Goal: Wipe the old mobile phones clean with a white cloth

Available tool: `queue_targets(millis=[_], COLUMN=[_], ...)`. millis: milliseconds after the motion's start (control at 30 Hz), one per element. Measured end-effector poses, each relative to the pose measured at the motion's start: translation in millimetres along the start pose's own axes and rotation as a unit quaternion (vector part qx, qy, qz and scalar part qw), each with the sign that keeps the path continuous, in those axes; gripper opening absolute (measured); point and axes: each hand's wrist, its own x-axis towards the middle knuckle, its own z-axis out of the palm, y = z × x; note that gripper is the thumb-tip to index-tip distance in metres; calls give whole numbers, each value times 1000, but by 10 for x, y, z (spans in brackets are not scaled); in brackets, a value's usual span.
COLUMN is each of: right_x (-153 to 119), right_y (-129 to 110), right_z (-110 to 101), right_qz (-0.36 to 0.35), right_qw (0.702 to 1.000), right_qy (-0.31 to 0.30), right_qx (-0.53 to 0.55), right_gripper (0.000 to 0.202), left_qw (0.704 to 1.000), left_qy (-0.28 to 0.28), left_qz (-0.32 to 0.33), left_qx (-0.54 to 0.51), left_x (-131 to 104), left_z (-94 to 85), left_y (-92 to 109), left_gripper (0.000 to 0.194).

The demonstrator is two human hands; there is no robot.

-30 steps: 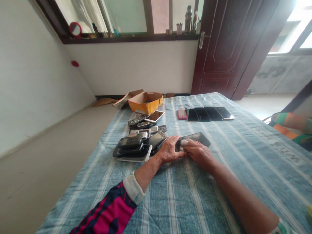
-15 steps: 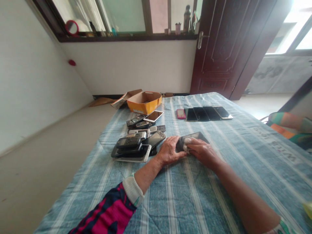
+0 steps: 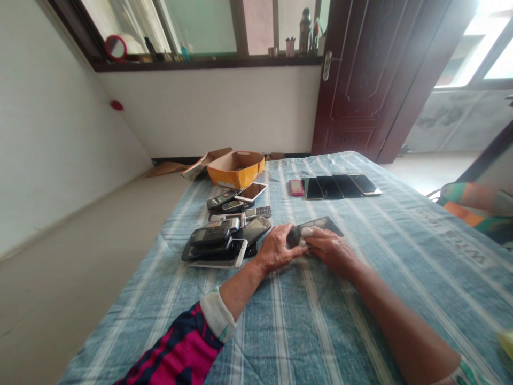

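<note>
A dark phone (image 3: 327, 224) lies flat on the striped cloth in front of me. My left hand (image 3: 277, 248) grips its left end, thumb on the near edge and fingers at the far side. My right hand (image 3: 331, 249) presses a small wad of white tissue (image 3: 308, 233) onto the screen; the fingers are closed around it and cover much of the phone. Just left of my left hand is a pile of old phones, with a black keypad phone (image 3: 210, 235) on top and a white-edged smartphone (image 3: 236, 256) underneath.
An orange cardboard box (image 3: 236, 170) stands open at the far left of the table (image 3: 256, 326). Near it lies a white phone (image 3: 251, 191). A row of dark smartphones (image 3: 331, 187) lies at the back right, beside a small pink item (image 3: 296, 187).
Both hands stay at the phone, the right still pressing the tissue on its screen. The whole view has shifted very slightly; nothing was picked up or let go.
</note>
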Motion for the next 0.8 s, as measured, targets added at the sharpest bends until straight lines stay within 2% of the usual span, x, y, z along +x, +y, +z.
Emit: queue_targets(millis=[167,333,600,800], right_x=[42,18,62,125], right_y=[-178,-209,-363,-518], right_z=[142,210,324,345], right_qz=[4,25,76,128], right_qw=[999,998,994,988], right_qy=[27,46,74,66], right_qx=[18,23,-22,-62], right_gripper=[18,18,15,16], left_qw=[1000,1000,999,998], left_qy=[10,4,-6,-14], left_qz=[-13,-10,8,12], left_qx=[-25,-24,-36,-52], left_x=[1,4,-1,-8], left_z=[-24,-35,-57,-86], left_y=[6,12,5,-3], left_gripper=[59,60,52,51])
